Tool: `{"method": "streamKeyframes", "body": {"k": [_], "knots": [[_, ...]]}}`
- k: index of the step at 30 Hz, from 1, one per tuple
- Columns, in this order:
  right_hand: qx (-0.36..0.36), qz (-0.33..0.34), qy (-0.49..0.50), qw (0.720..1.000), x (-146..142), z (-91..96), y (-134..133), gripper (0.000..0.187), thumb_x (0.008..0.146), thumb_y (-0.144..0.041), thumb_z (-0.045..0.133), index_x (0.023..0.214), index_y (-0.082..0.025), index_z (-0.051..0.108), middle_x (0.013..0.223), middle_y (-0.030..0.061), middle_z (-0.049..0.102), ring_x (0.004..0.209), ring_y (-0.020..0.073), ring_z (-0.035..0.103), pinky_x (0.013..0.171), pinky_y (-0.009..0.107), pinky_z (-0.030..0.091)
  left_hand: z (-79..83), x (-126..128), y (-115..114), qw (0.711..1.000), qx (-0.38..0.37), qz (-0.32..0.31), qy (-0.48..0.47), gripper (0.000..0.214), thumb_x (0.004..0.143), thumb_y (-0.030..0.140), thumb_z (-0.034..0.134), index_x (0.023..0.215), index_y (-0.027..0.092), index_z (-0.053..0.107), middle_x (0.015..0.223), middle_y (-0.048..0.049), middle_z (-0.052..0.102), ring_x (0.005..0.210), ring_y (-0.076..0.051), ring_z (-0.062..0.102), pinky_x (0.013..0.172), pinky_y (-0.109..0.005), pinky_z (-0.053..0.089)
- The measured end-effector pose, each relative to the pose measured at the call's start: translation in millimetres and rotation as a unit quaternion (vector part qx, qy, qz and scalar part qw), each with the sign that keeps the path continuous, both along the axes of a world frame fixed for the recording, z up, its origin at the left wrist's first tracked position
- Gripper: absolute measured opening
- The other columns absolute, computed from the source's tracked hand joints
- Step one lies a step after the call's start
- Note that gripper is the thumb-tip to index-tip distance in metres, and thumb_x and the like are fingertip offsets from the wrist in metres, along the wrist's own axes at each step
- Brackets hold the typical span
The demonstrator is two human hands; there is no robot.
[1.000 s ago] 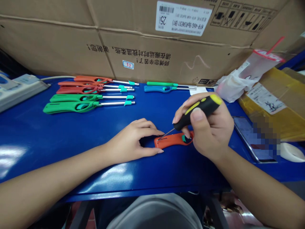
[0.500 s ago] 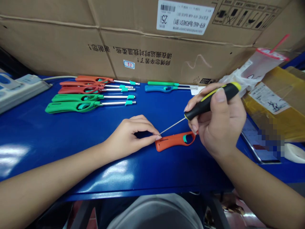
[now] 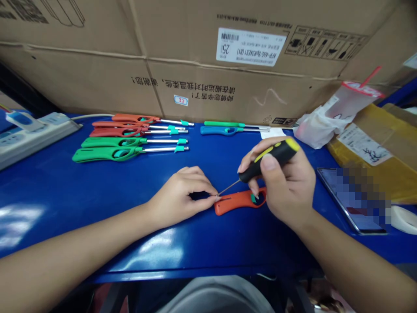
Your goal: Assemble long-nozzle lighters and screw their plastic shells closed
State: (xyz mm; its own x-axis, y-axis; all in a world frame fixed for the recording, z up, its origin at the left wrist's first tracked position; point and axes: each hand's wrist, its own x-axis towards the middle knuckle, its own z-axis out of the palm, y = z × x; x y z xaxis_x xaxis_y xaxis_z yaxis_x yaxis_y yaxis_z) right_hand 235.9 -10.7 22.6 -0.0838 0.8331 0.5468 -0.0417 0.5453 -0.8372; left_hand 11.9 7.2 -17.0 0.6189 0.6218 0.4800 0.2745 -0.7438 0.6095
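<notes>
My right hand (image 3: 288, 182) is wrapped round the black and yellow handle of a screwdriver (image 3: 270, 158), its thin shaft slanting down to the left. At the screwdriver's tip, the thumb and forefinger of my left hand (image 3: 185, 195) pinch a tiny screw-like metal piece, mostly hidden by the fingertips. Just beside these fingertips lies an orange gas lighter (image 3: 233, 202) on the blue table, its grip end to the left. My right hand covers the lighter's far end, so its nozzle does not show.
Several orange and green lighters (image 3: 107, 153) lie in a row at the back left. A blue lighter (image 3: 218, 130) and a green one (image 3: 221, 123) are against the cardboard box (image 3: 195, 43). A power strip (image 3: 39, 134) stands left; a phone (image 3: 352, 200), cup (image 3: 352, 102) and yellow parcel (image 3: 384, 174) are right.
The screwdriver and my right hand have come lower and slightly left, its tip still at my left fingertips. My left hand keeps its pinch. The whole view has shifted somewhat.
</notes>
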Motion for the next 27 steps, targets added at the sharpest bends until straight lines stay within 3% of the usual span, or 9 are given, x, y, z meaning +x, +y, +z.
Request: {"method": "streamKeyframes", "body": {"k": [11,14,20,27], "knots": [[-0.012,0.036,0.02,0.999,-6.7,1.5,-3.3,0.02,0.094,-0.032,0.078,0.1,-0.024,0.061,0.08,-0.0032,0.074,0.039,0.007,0.058,0.036,0.019,0.05,1.6,4.9,-4.4,0.999,-0.012,0.034,-0.019,0.007,0.093,0.022,0.078,0.087,0.02,0.078,0.085,-0.0002,0.081,0.079,-0.016,0.07,0.079,-0.032,0.054],[0.0,0.044,0.018,0.999,-5.8,-1.5,-2.8,0.018,0.094,-0.029,0.078,0.104,-0.024,0.063,0.08,-0.0032,0.074,0.041,0.0071,0.06,0.037,0.018,0.051,3.4,4.6,-4.7,0.999,-0.013,0.035,-0.018,0.006,0.093,0.026,0.08,0.094,0.021,0.078,0.091,-0.0017,0.081,0.085,-0.017,0.071,0.084,-0.034,0.055],[0.018,0.029,0.022,0.999,-0.9,-1.2,-0.2,0.01,0.099,-0.029,0.071,0.105,-0.024,0.065,0.082,-0.0015,0.075,0.043,0.0051,0.056,0.037,0.016,0.046,3.7,1.9,-4.1,0.998,-0.028,0.037,0.031,0.046,0.084,0.044,0.087,0.121,0.021,0.074,0.113,-0.0065,0.078,0.103,-0.023,0.071,0.094,-0.039,0.055],[0.024,-0.005,-0.005,1.0,-0.5,0.9,0.2,0.015,0.101,-0.038,0.069,0.104,-0.024,0.063,0.077,-0.0009,0.074,0.045,0.0079,0.056,0.034,0.018,0.041,0.5,-0.3,-4.9,0.993,-0.032,0.002,0.116,0.054,0.081,0.046,0.089,0.126,0.021,0.072,0.121,-0.0084,0.076,0.11,-0.028,0.067,0.101,-0.044,0.047]]}}
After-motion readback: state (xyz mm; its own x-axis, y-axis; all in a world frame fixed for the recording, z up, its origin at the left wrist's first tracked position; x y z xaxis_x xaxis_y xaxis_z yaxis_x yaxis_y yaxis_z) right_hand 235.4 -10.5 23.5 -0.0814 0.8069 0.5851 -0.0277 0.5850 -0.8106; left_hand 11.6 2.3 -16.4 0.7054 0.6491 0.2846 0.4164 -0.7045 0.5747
